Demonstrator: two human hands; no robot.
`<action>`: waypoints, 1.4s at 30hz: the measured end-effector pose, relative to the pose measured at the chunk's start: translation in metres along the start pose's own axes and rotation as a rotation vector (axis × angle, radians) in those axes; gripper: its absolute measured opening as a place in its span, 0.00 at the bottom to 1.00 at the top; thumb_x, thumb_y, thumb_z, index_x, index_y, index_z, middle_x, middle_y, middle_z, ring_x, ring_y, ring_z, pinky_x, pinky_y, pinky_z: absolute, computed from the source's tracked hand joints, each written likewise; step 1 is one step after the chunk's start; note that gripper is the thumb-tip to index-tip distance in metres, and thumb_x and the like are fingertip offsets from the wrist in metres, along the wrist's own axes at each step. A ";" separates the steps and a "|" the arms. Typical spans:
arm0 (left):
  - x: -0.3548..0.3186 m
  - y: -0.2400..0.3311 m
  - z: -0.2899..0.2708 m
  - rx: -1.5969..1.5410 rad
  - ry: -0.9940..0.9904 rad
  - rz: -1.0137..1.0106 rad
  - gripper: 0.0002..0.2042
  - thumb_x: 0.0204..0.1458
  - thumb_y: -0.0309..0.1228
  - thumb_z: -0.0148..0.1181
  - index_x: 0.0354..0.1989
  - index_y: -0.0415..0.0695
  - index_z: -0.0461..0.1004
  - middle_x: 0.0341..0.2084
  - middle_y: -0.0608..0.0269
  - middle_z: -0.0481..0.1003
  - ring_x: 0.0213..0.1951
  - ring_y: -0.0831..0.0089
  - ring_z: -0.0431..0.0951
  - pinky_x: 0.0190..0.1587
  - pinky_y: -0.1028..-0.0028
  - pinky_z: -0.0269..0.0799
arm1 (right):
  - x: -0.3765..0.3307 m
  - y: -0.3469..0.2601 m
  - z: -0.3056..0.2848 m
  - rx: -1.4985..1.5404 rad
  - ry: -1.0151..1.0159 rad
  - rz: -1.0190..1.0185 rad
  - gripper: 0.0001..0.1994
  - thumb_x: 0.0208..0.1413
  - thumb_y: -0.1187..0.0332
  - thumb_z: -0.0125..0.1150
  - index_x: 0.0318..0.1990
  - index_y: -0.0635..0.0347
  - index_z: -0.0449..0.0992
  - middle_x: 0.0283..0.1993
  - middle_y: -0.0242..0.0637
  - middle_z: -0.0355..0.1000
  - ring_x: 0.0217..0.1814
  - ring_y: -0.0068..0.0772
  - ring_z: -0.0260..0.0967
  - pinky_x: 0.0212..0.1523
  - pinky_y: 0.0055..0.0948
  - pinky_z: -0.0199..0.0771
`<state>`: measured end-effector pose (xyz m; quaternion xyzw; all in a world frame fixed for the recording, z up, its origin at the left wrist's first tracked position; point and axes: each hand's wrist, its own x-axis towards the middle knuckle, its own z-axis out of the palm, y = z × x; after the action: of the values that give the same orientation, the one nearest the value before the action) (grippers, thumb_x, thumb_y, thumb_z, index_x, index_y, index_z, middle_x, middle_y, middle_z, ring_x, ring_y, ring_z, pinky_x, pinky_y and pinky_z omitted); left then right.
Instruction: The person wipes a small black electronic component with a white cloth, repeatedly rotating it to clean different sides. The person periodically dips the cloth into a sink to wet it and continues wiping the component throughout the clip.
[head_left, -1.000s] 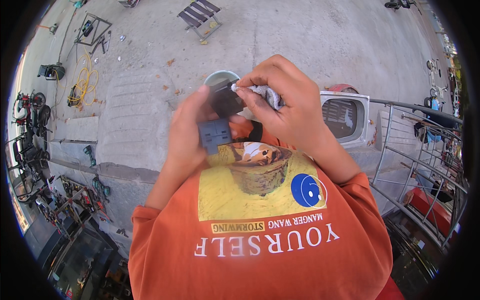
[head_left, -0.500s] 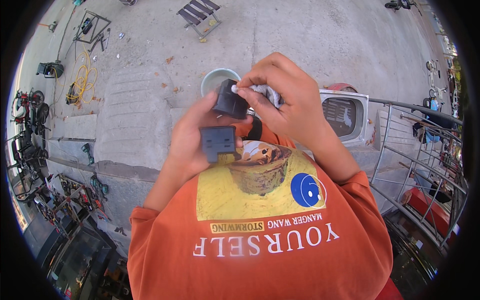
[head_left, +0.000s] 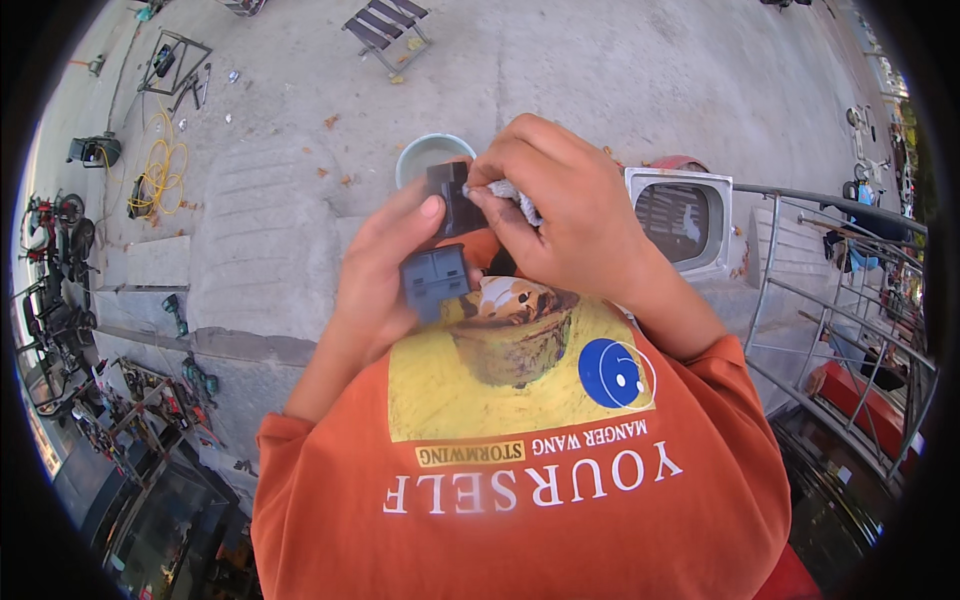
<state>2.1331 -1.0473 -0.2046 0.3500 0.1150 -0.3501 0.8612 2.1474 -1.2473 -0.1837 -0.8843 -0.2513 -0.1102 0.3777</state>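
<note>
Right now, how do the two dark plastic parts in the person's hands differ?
The upper dark part sits pinched under the left hand's thumb, with the right hand pressing a whitish cloth against it; the lower grey-blue part rests lower in the left palm, untouched by the cloth. The upper one looks nearly black, the lower one lighter and ribbed. Both are small, boxy plastic pieces.

Outdoors in daylight, on a grey concrete ground [head_left: 620,70] with concrete steps [head_left: 250,260] at left. A folding stool [head_left: 388,25] stands far off, a yellow hose [head_left: 165,170] lies coiled near tools, a pale bowl [head_left: 425,152] sits on the ground, a white fan housing [head_left: 685,215] beside a metal railing [head_left: 840,300], motorbikes [head_left: 50,225] along the left edge
</note>
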 end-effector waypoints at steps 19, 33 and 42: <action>0.000 -0.013 -0.007 0.108 0.023 0.148 0.26 0.63 0.33 0.56 0.68 0.36 0.61 0.49 0.56 0.75 0.43 0.70 0.78 0.43 0.71 0.77 | 0.008 -0.012 0.002 -0.069 -0.057 -0.027 0.08 0.45 0.76 0.65 0.33 0.58 0.73 0.32 0.36 0.68 0.33 0.43 0.71 0.28 0.38 0.70; 0.007 -0.012 -0.006 0.134 0.103 0.195 0.25 0.63 0.28 0.54 0.68 0.34 0.61 0.56 0.51 0.72 0.47 0.66 0.81 0.42 0.68 0.84 | 0.005 -0.001 0.006 -0.031 -0.096 0.166 0.06 0.50 0.73 0.65 0.36 0.61 0.75 0.34 0.41 0.72 0.33 0.47 0.73 0.31 0.40 0.71; 0.001 -0.002 -0.006 0.036 0.046 0.139 0.26 0.63 0.32 0.56 0.69 0.39 0.62 0.53 0.53 0.74 0.42 0.68 0.80 0.40 0.71 0.81 | 0.007 0.005 0.003 0.051 -0.064 0.166 0.06 0.50 0.75 0.66 0.35 0.62 0.75 0.33 0.42 0.72 0.33 0.47 0.73 0.32 0.37 0.71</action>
<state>2.1326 -1.0445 -0.2108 0.3808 0.1039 -0.2831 0.8741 2.1559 -1.2461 -0.1862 -0.8953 -0.1917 -0.0439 0.3997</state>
